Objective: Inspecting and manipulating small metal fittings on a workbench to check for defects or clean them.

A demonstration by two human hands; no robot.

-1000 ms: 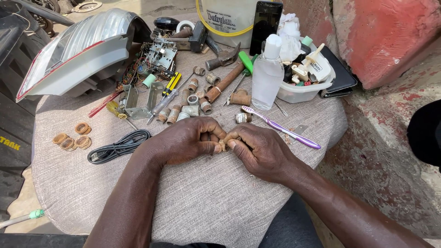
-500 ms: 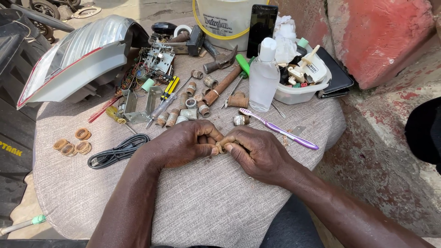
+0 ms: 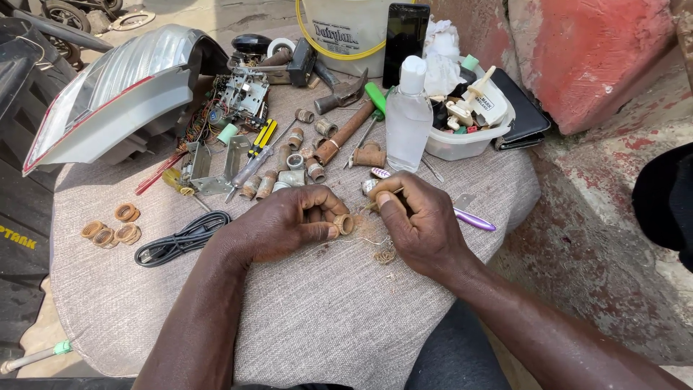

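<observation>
1. Left hand (image 3: 289, 222) pinches a small rusty ring fitting (image 3: 343, 224) betw. thumb & fingers, held just above the grey cloth (image 3: 317, 318), prob. to steady it.
2. Right hand (image 3: 415, 217) is closed on a thin pick-like tool, its tip near the fitting's opening; loose fibre lies below.
3. Spare fittings (image 3: 289, 170) & the clear bottle (image 3: 408, 115) sit close behind, w/in reach.
4. Vs. a sec ago: hands were pressed together, now slightly apart; fitting shows.

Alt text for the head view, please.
Two hands work over a cloth-covered table: the left hand pinches a small rusty pipe fitting, the right hand picks at it with a thin stick. Behind lie more fittings, a clear bottle and screwdrivers.
</observation>
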